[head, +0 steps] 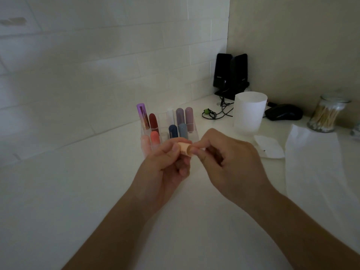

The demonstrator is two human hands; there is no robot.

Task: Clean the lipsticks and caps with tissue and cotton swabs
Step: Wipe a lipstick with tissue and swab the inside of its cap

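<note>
Cap (pixel 184 149) is being pinched between left hand (pixel 165 166) and right hand (pixel 229 162) at its rim, calling for slow, gentle twisting.

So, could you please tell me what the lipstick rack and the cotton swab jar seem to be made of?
The lipstick rack looks like clear, glossy acrylic or similar plastic: the lipsticks show through its walls. The cotton swab jar looks like clear glass, possibly plastic: the swabs show through.
</note>
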